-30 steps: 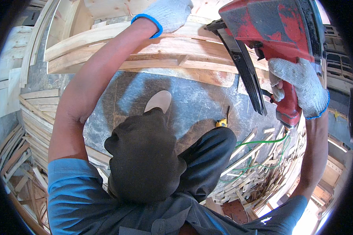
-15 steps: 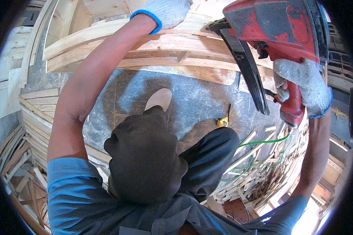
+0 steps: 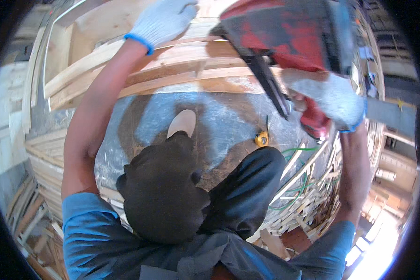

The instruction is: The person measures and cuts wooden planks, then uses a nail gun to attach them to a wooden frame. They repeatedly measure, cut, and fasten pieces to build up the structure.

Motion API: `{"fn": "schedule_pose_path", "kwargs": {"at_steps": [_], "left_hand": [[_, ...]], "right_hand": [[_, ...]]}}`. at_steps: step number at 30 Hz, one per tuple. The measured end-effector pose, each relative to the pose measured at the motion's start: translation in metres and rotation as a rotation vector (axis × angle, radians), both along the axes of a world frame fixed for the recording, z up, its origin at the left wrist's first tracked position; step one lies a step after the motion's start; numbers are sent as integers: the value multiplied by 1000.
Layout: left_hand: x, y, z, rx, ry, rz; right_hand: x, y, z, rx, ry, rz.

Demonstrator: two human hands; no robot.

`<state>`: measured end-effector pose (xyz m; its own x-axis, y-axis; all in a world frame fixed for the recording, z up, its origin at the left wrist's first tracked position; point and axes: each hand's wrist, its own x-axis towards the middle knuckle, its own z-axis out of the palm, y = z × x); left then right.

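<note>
Right hand (image 3: 329,95) — gloved fingers wrapped round red nail gun (image 3: 289,37). Left hand (image 3: 165,21) at wooden frame (image 3: 91,60) — can't tell finger grip.

Tape measure (image 3: 262,138): yellow and black little guy, sitting on the floor, below and left of the right hand (image 3: 329,98), thin dark strip poking up from it
Floor (image 3: 219,126): patchy blue-grey with pale scuffs, below and between both hands
Scrap strips (image 3: 308,200): total mess of thin wood bits, piled every which way below the right hand
Stacked slats (image 3: 49,158): pretty neat layers, well below and left of the left hand (image 3: 165,19)
Loose sticks (image 3: 30,210): jumbled, further down past those slats
Bright patch (image 3: 380,252): washed-out glare, far below and right of the right hand, can't make out more
</note>
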<state>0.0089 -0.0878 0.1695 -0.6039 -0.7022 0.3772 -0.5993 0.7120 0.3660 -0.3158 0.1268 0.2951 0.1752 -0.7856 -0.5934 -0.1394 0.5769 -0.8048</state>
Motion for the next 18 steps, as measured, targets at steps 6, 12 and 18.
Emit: {"fn": "schedule_pose_path", "kwargs": {"at_steps": [6, 12, 18], "left_hand": [[29, 79, 29, 29, -273, -190], [24, 74, -10, -5, -125, -160], [11, 86, 11, -315, -315, -40]], "right_hand": [[53, 12, -23, -740, 200, 79], [62, 35, -67, -881, 360, 78], [83, 94, -112, -835, 329, -66]]}}
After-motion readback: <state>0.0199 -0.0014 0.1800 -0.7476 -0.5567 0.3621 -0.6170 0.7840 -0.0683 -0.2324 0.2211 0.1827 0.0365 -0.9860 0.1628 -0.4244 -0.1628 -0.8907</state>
